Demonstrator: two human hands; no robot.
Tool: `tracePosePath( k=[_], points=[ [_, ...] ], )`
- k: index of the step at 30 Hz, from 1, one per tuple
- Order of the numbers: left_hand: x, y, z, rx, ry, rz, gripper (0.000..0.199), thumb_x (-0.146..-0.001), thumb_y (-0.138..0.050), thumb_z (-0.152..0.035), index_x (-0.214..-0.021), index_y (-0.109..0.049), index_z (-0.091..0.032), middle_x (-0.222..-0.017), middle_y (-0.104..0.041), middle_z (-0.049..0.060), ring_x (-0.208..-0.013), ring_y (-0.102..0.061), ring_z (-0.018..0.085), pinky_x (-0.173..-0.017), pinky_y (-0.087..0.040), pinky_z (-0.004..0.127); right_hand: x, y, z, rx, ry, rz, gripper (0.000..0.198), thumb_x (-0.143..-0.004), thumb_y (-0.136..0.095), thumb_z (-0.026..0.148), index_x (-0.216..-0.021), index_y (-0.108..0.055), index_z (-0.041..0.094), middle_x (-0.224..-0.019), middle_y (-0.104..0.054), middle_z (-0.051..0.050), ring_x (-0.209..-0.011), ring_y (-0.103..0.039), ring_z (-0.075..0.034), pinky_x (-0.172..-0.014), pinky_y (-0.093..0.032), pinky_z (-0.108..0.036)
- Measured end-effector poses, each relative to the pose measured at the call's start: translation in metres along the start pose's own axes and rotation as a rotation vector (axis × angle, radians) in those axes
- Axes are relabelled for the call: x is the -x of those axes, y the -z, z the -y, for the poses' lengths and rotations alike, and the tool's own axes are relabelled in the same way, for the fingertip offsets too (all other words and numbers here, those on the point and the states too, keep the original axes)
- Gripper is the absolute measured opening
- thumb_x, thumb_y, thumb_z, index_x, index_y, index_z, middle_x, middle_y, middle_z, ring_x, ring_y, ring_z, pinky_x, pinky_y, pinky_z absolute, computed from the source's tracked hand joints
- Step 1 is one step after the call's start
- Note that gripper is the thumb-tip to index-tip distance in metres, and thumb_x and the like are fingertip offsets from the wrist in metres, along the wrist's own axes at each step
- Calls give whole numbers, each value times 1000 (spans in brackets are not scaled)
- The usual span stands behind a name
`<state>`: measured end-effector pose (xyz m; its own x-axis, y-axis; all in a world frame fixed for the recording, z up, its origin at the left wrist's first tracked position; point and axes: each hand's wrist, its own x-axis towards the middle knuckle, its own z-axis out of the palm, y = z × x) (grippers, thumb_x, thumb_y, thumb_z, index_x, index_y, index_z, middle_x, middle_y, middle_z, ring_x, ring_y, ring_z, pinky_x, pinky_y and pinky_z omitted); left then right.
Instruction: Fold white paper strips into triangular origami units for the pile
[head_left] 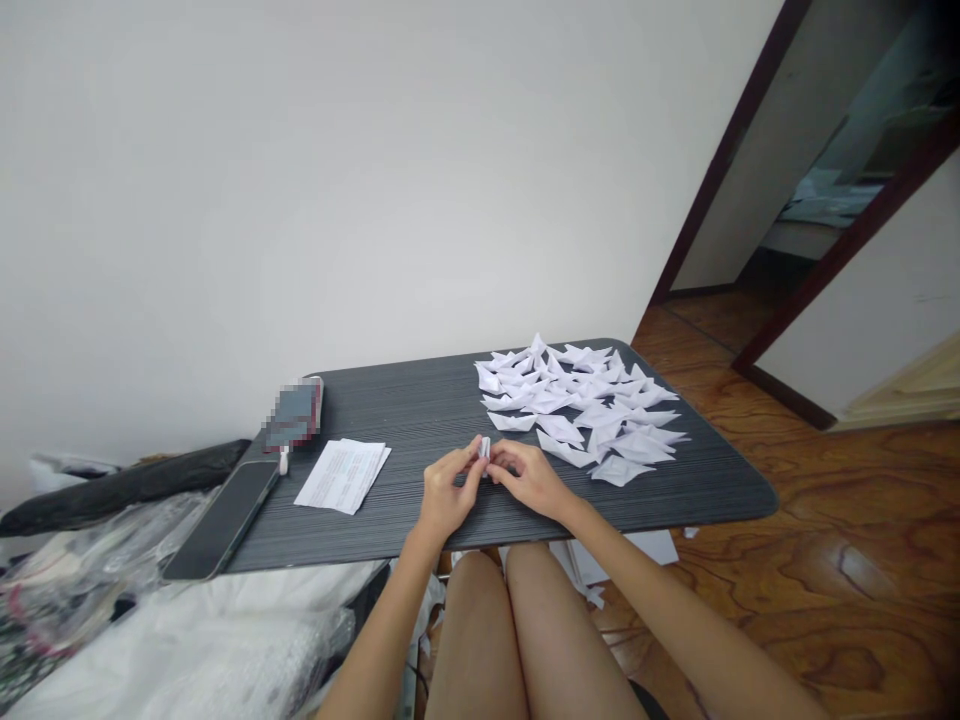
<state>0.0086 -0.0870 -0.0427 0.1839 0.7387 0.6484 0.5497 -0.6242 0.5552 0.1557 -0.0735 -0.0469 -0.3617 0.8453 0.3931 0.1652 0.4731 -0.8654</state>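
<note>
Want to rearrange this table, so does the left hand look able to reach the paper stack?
Probably yes: only bare tabletop separates the left hand from the paper stack, though that hand pinches folded paper.

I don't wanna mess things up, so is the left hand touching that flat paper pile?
Apart. The head view shows bare dark tabletop between the left hand and the flat paper pile.

We take this for a room in a home: we see a plain white wall [337, 180], a glossy wood-grain floor [870, 500] and dark-red door trim [726, 150] around an opening to another room. Beside our small black table [420, 400], clear plastic wrapping [247, 640] covers household-looking bundles.
</note>
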Motion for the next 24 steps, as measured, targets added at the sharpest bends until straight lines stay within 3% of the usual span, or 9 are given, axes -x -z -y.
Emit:
tracePosePath(
  k=[7,12,16,20,24],
  points=[
    [5,-9,7,-97,-82,13,32,-78,-43,-14,-108,-52,-12,-96,-63,12,-81,-61,16,-72,-50,26,1,-9,6,209,-31,-225,9,-77,-45,22,-80,-51,17,-62,-56,-1,-50,-51,-10,-48,-40,-20],
    [4,-8,7,-14,4,16,31,-78,-44,-16,-107,-54,-14,-88,-66,9,-67,-63,13,-65,-52,23,0,-9,6,273,-33,-277,13,-77,-44,23,-82,-55,17,-62,-58,-2,-53,-54,-13,-53,-42,-23],
    [1,-4,2,211,177,1,29,-76,-46,-18,-102,-57,-14,-76,-67,6,-58,-63,12,-57,-52,22,2,-7,5,38,-79,-233,22,-77,-44,22,-98,-48,19,-51,-51,4,-41,-48,-10,-45,-40,-21],
    [-3,2,-3,432,330,15,21,-74,-49,-19,-89,-63,-14,-66,-67,3,-51,-62,13,-52,-52,22,4,-4,6,-207,-104,-120,11,-76,-44,23,-85,-48,18,-50,-48,5,-38,-45,-8,-41,-37,-19],
    [-5,7,-6,557,369,29,15,-72,-52,-19,-78,-64,-13,-68,-66,4,-49,-61,12,-50,-50,21,5,0,8,-299,-84,-93,9,-76,-46,23,-81,-49,17,-52,-50,4,-45,-48,-8,-47,-39,-21]
  ],
)
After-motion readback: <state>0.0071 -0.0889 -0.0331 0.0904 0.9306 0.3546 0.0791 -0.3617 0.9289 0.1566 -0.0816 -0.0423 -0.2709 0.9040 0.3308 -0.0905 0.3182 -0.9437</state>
